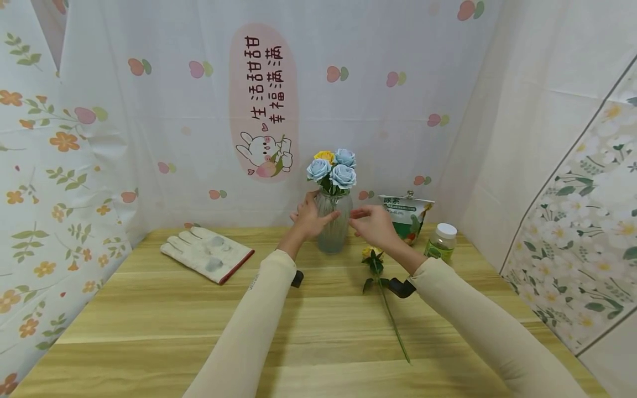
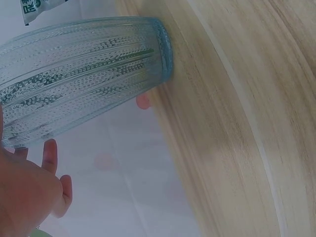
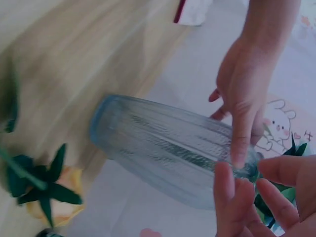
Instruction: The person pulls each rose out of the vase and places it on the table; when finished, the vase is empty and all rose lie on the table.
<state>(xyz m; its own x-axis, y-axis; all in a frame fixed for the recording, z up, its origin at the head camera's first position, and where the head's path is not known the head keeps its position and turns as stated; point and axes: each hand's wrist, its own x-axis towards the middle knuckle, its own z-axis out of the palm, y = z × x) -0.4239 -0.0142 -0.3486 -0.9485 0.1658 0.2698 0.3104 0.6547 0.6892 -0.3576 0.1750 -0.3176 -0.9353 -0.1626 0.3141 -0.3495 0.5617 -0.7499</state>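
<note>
Since the vase (image 1: 332, 235) stands upright at the desk's (image 1: 318, 337) far middle, top-heavy with blue roses (image 1: 343, 177) and one yellow rose (image 1: 324, 157), a sideways knock could tip it. Left hand (image 1: 309, 218) holds it near the top from the left, thumb in front; smooth sides could slip if that hold loosens. Right hand (image 1: 374, 225), fingers half-bent and apart, nothing seen in it, is just right of the vase; can't tell if fingertips touch. Loose rose (image 1: 375, 265) lies near-right; right sleeve (image 1: 478, 316) could drag it. Hidden: left fingertips behind the vase, parts of bag (image 1: 410, 218) and jar (image 1: 440, 243) behind right arm. Stems blur through the ribbing. Left wrist view crops the vase top.
</note>
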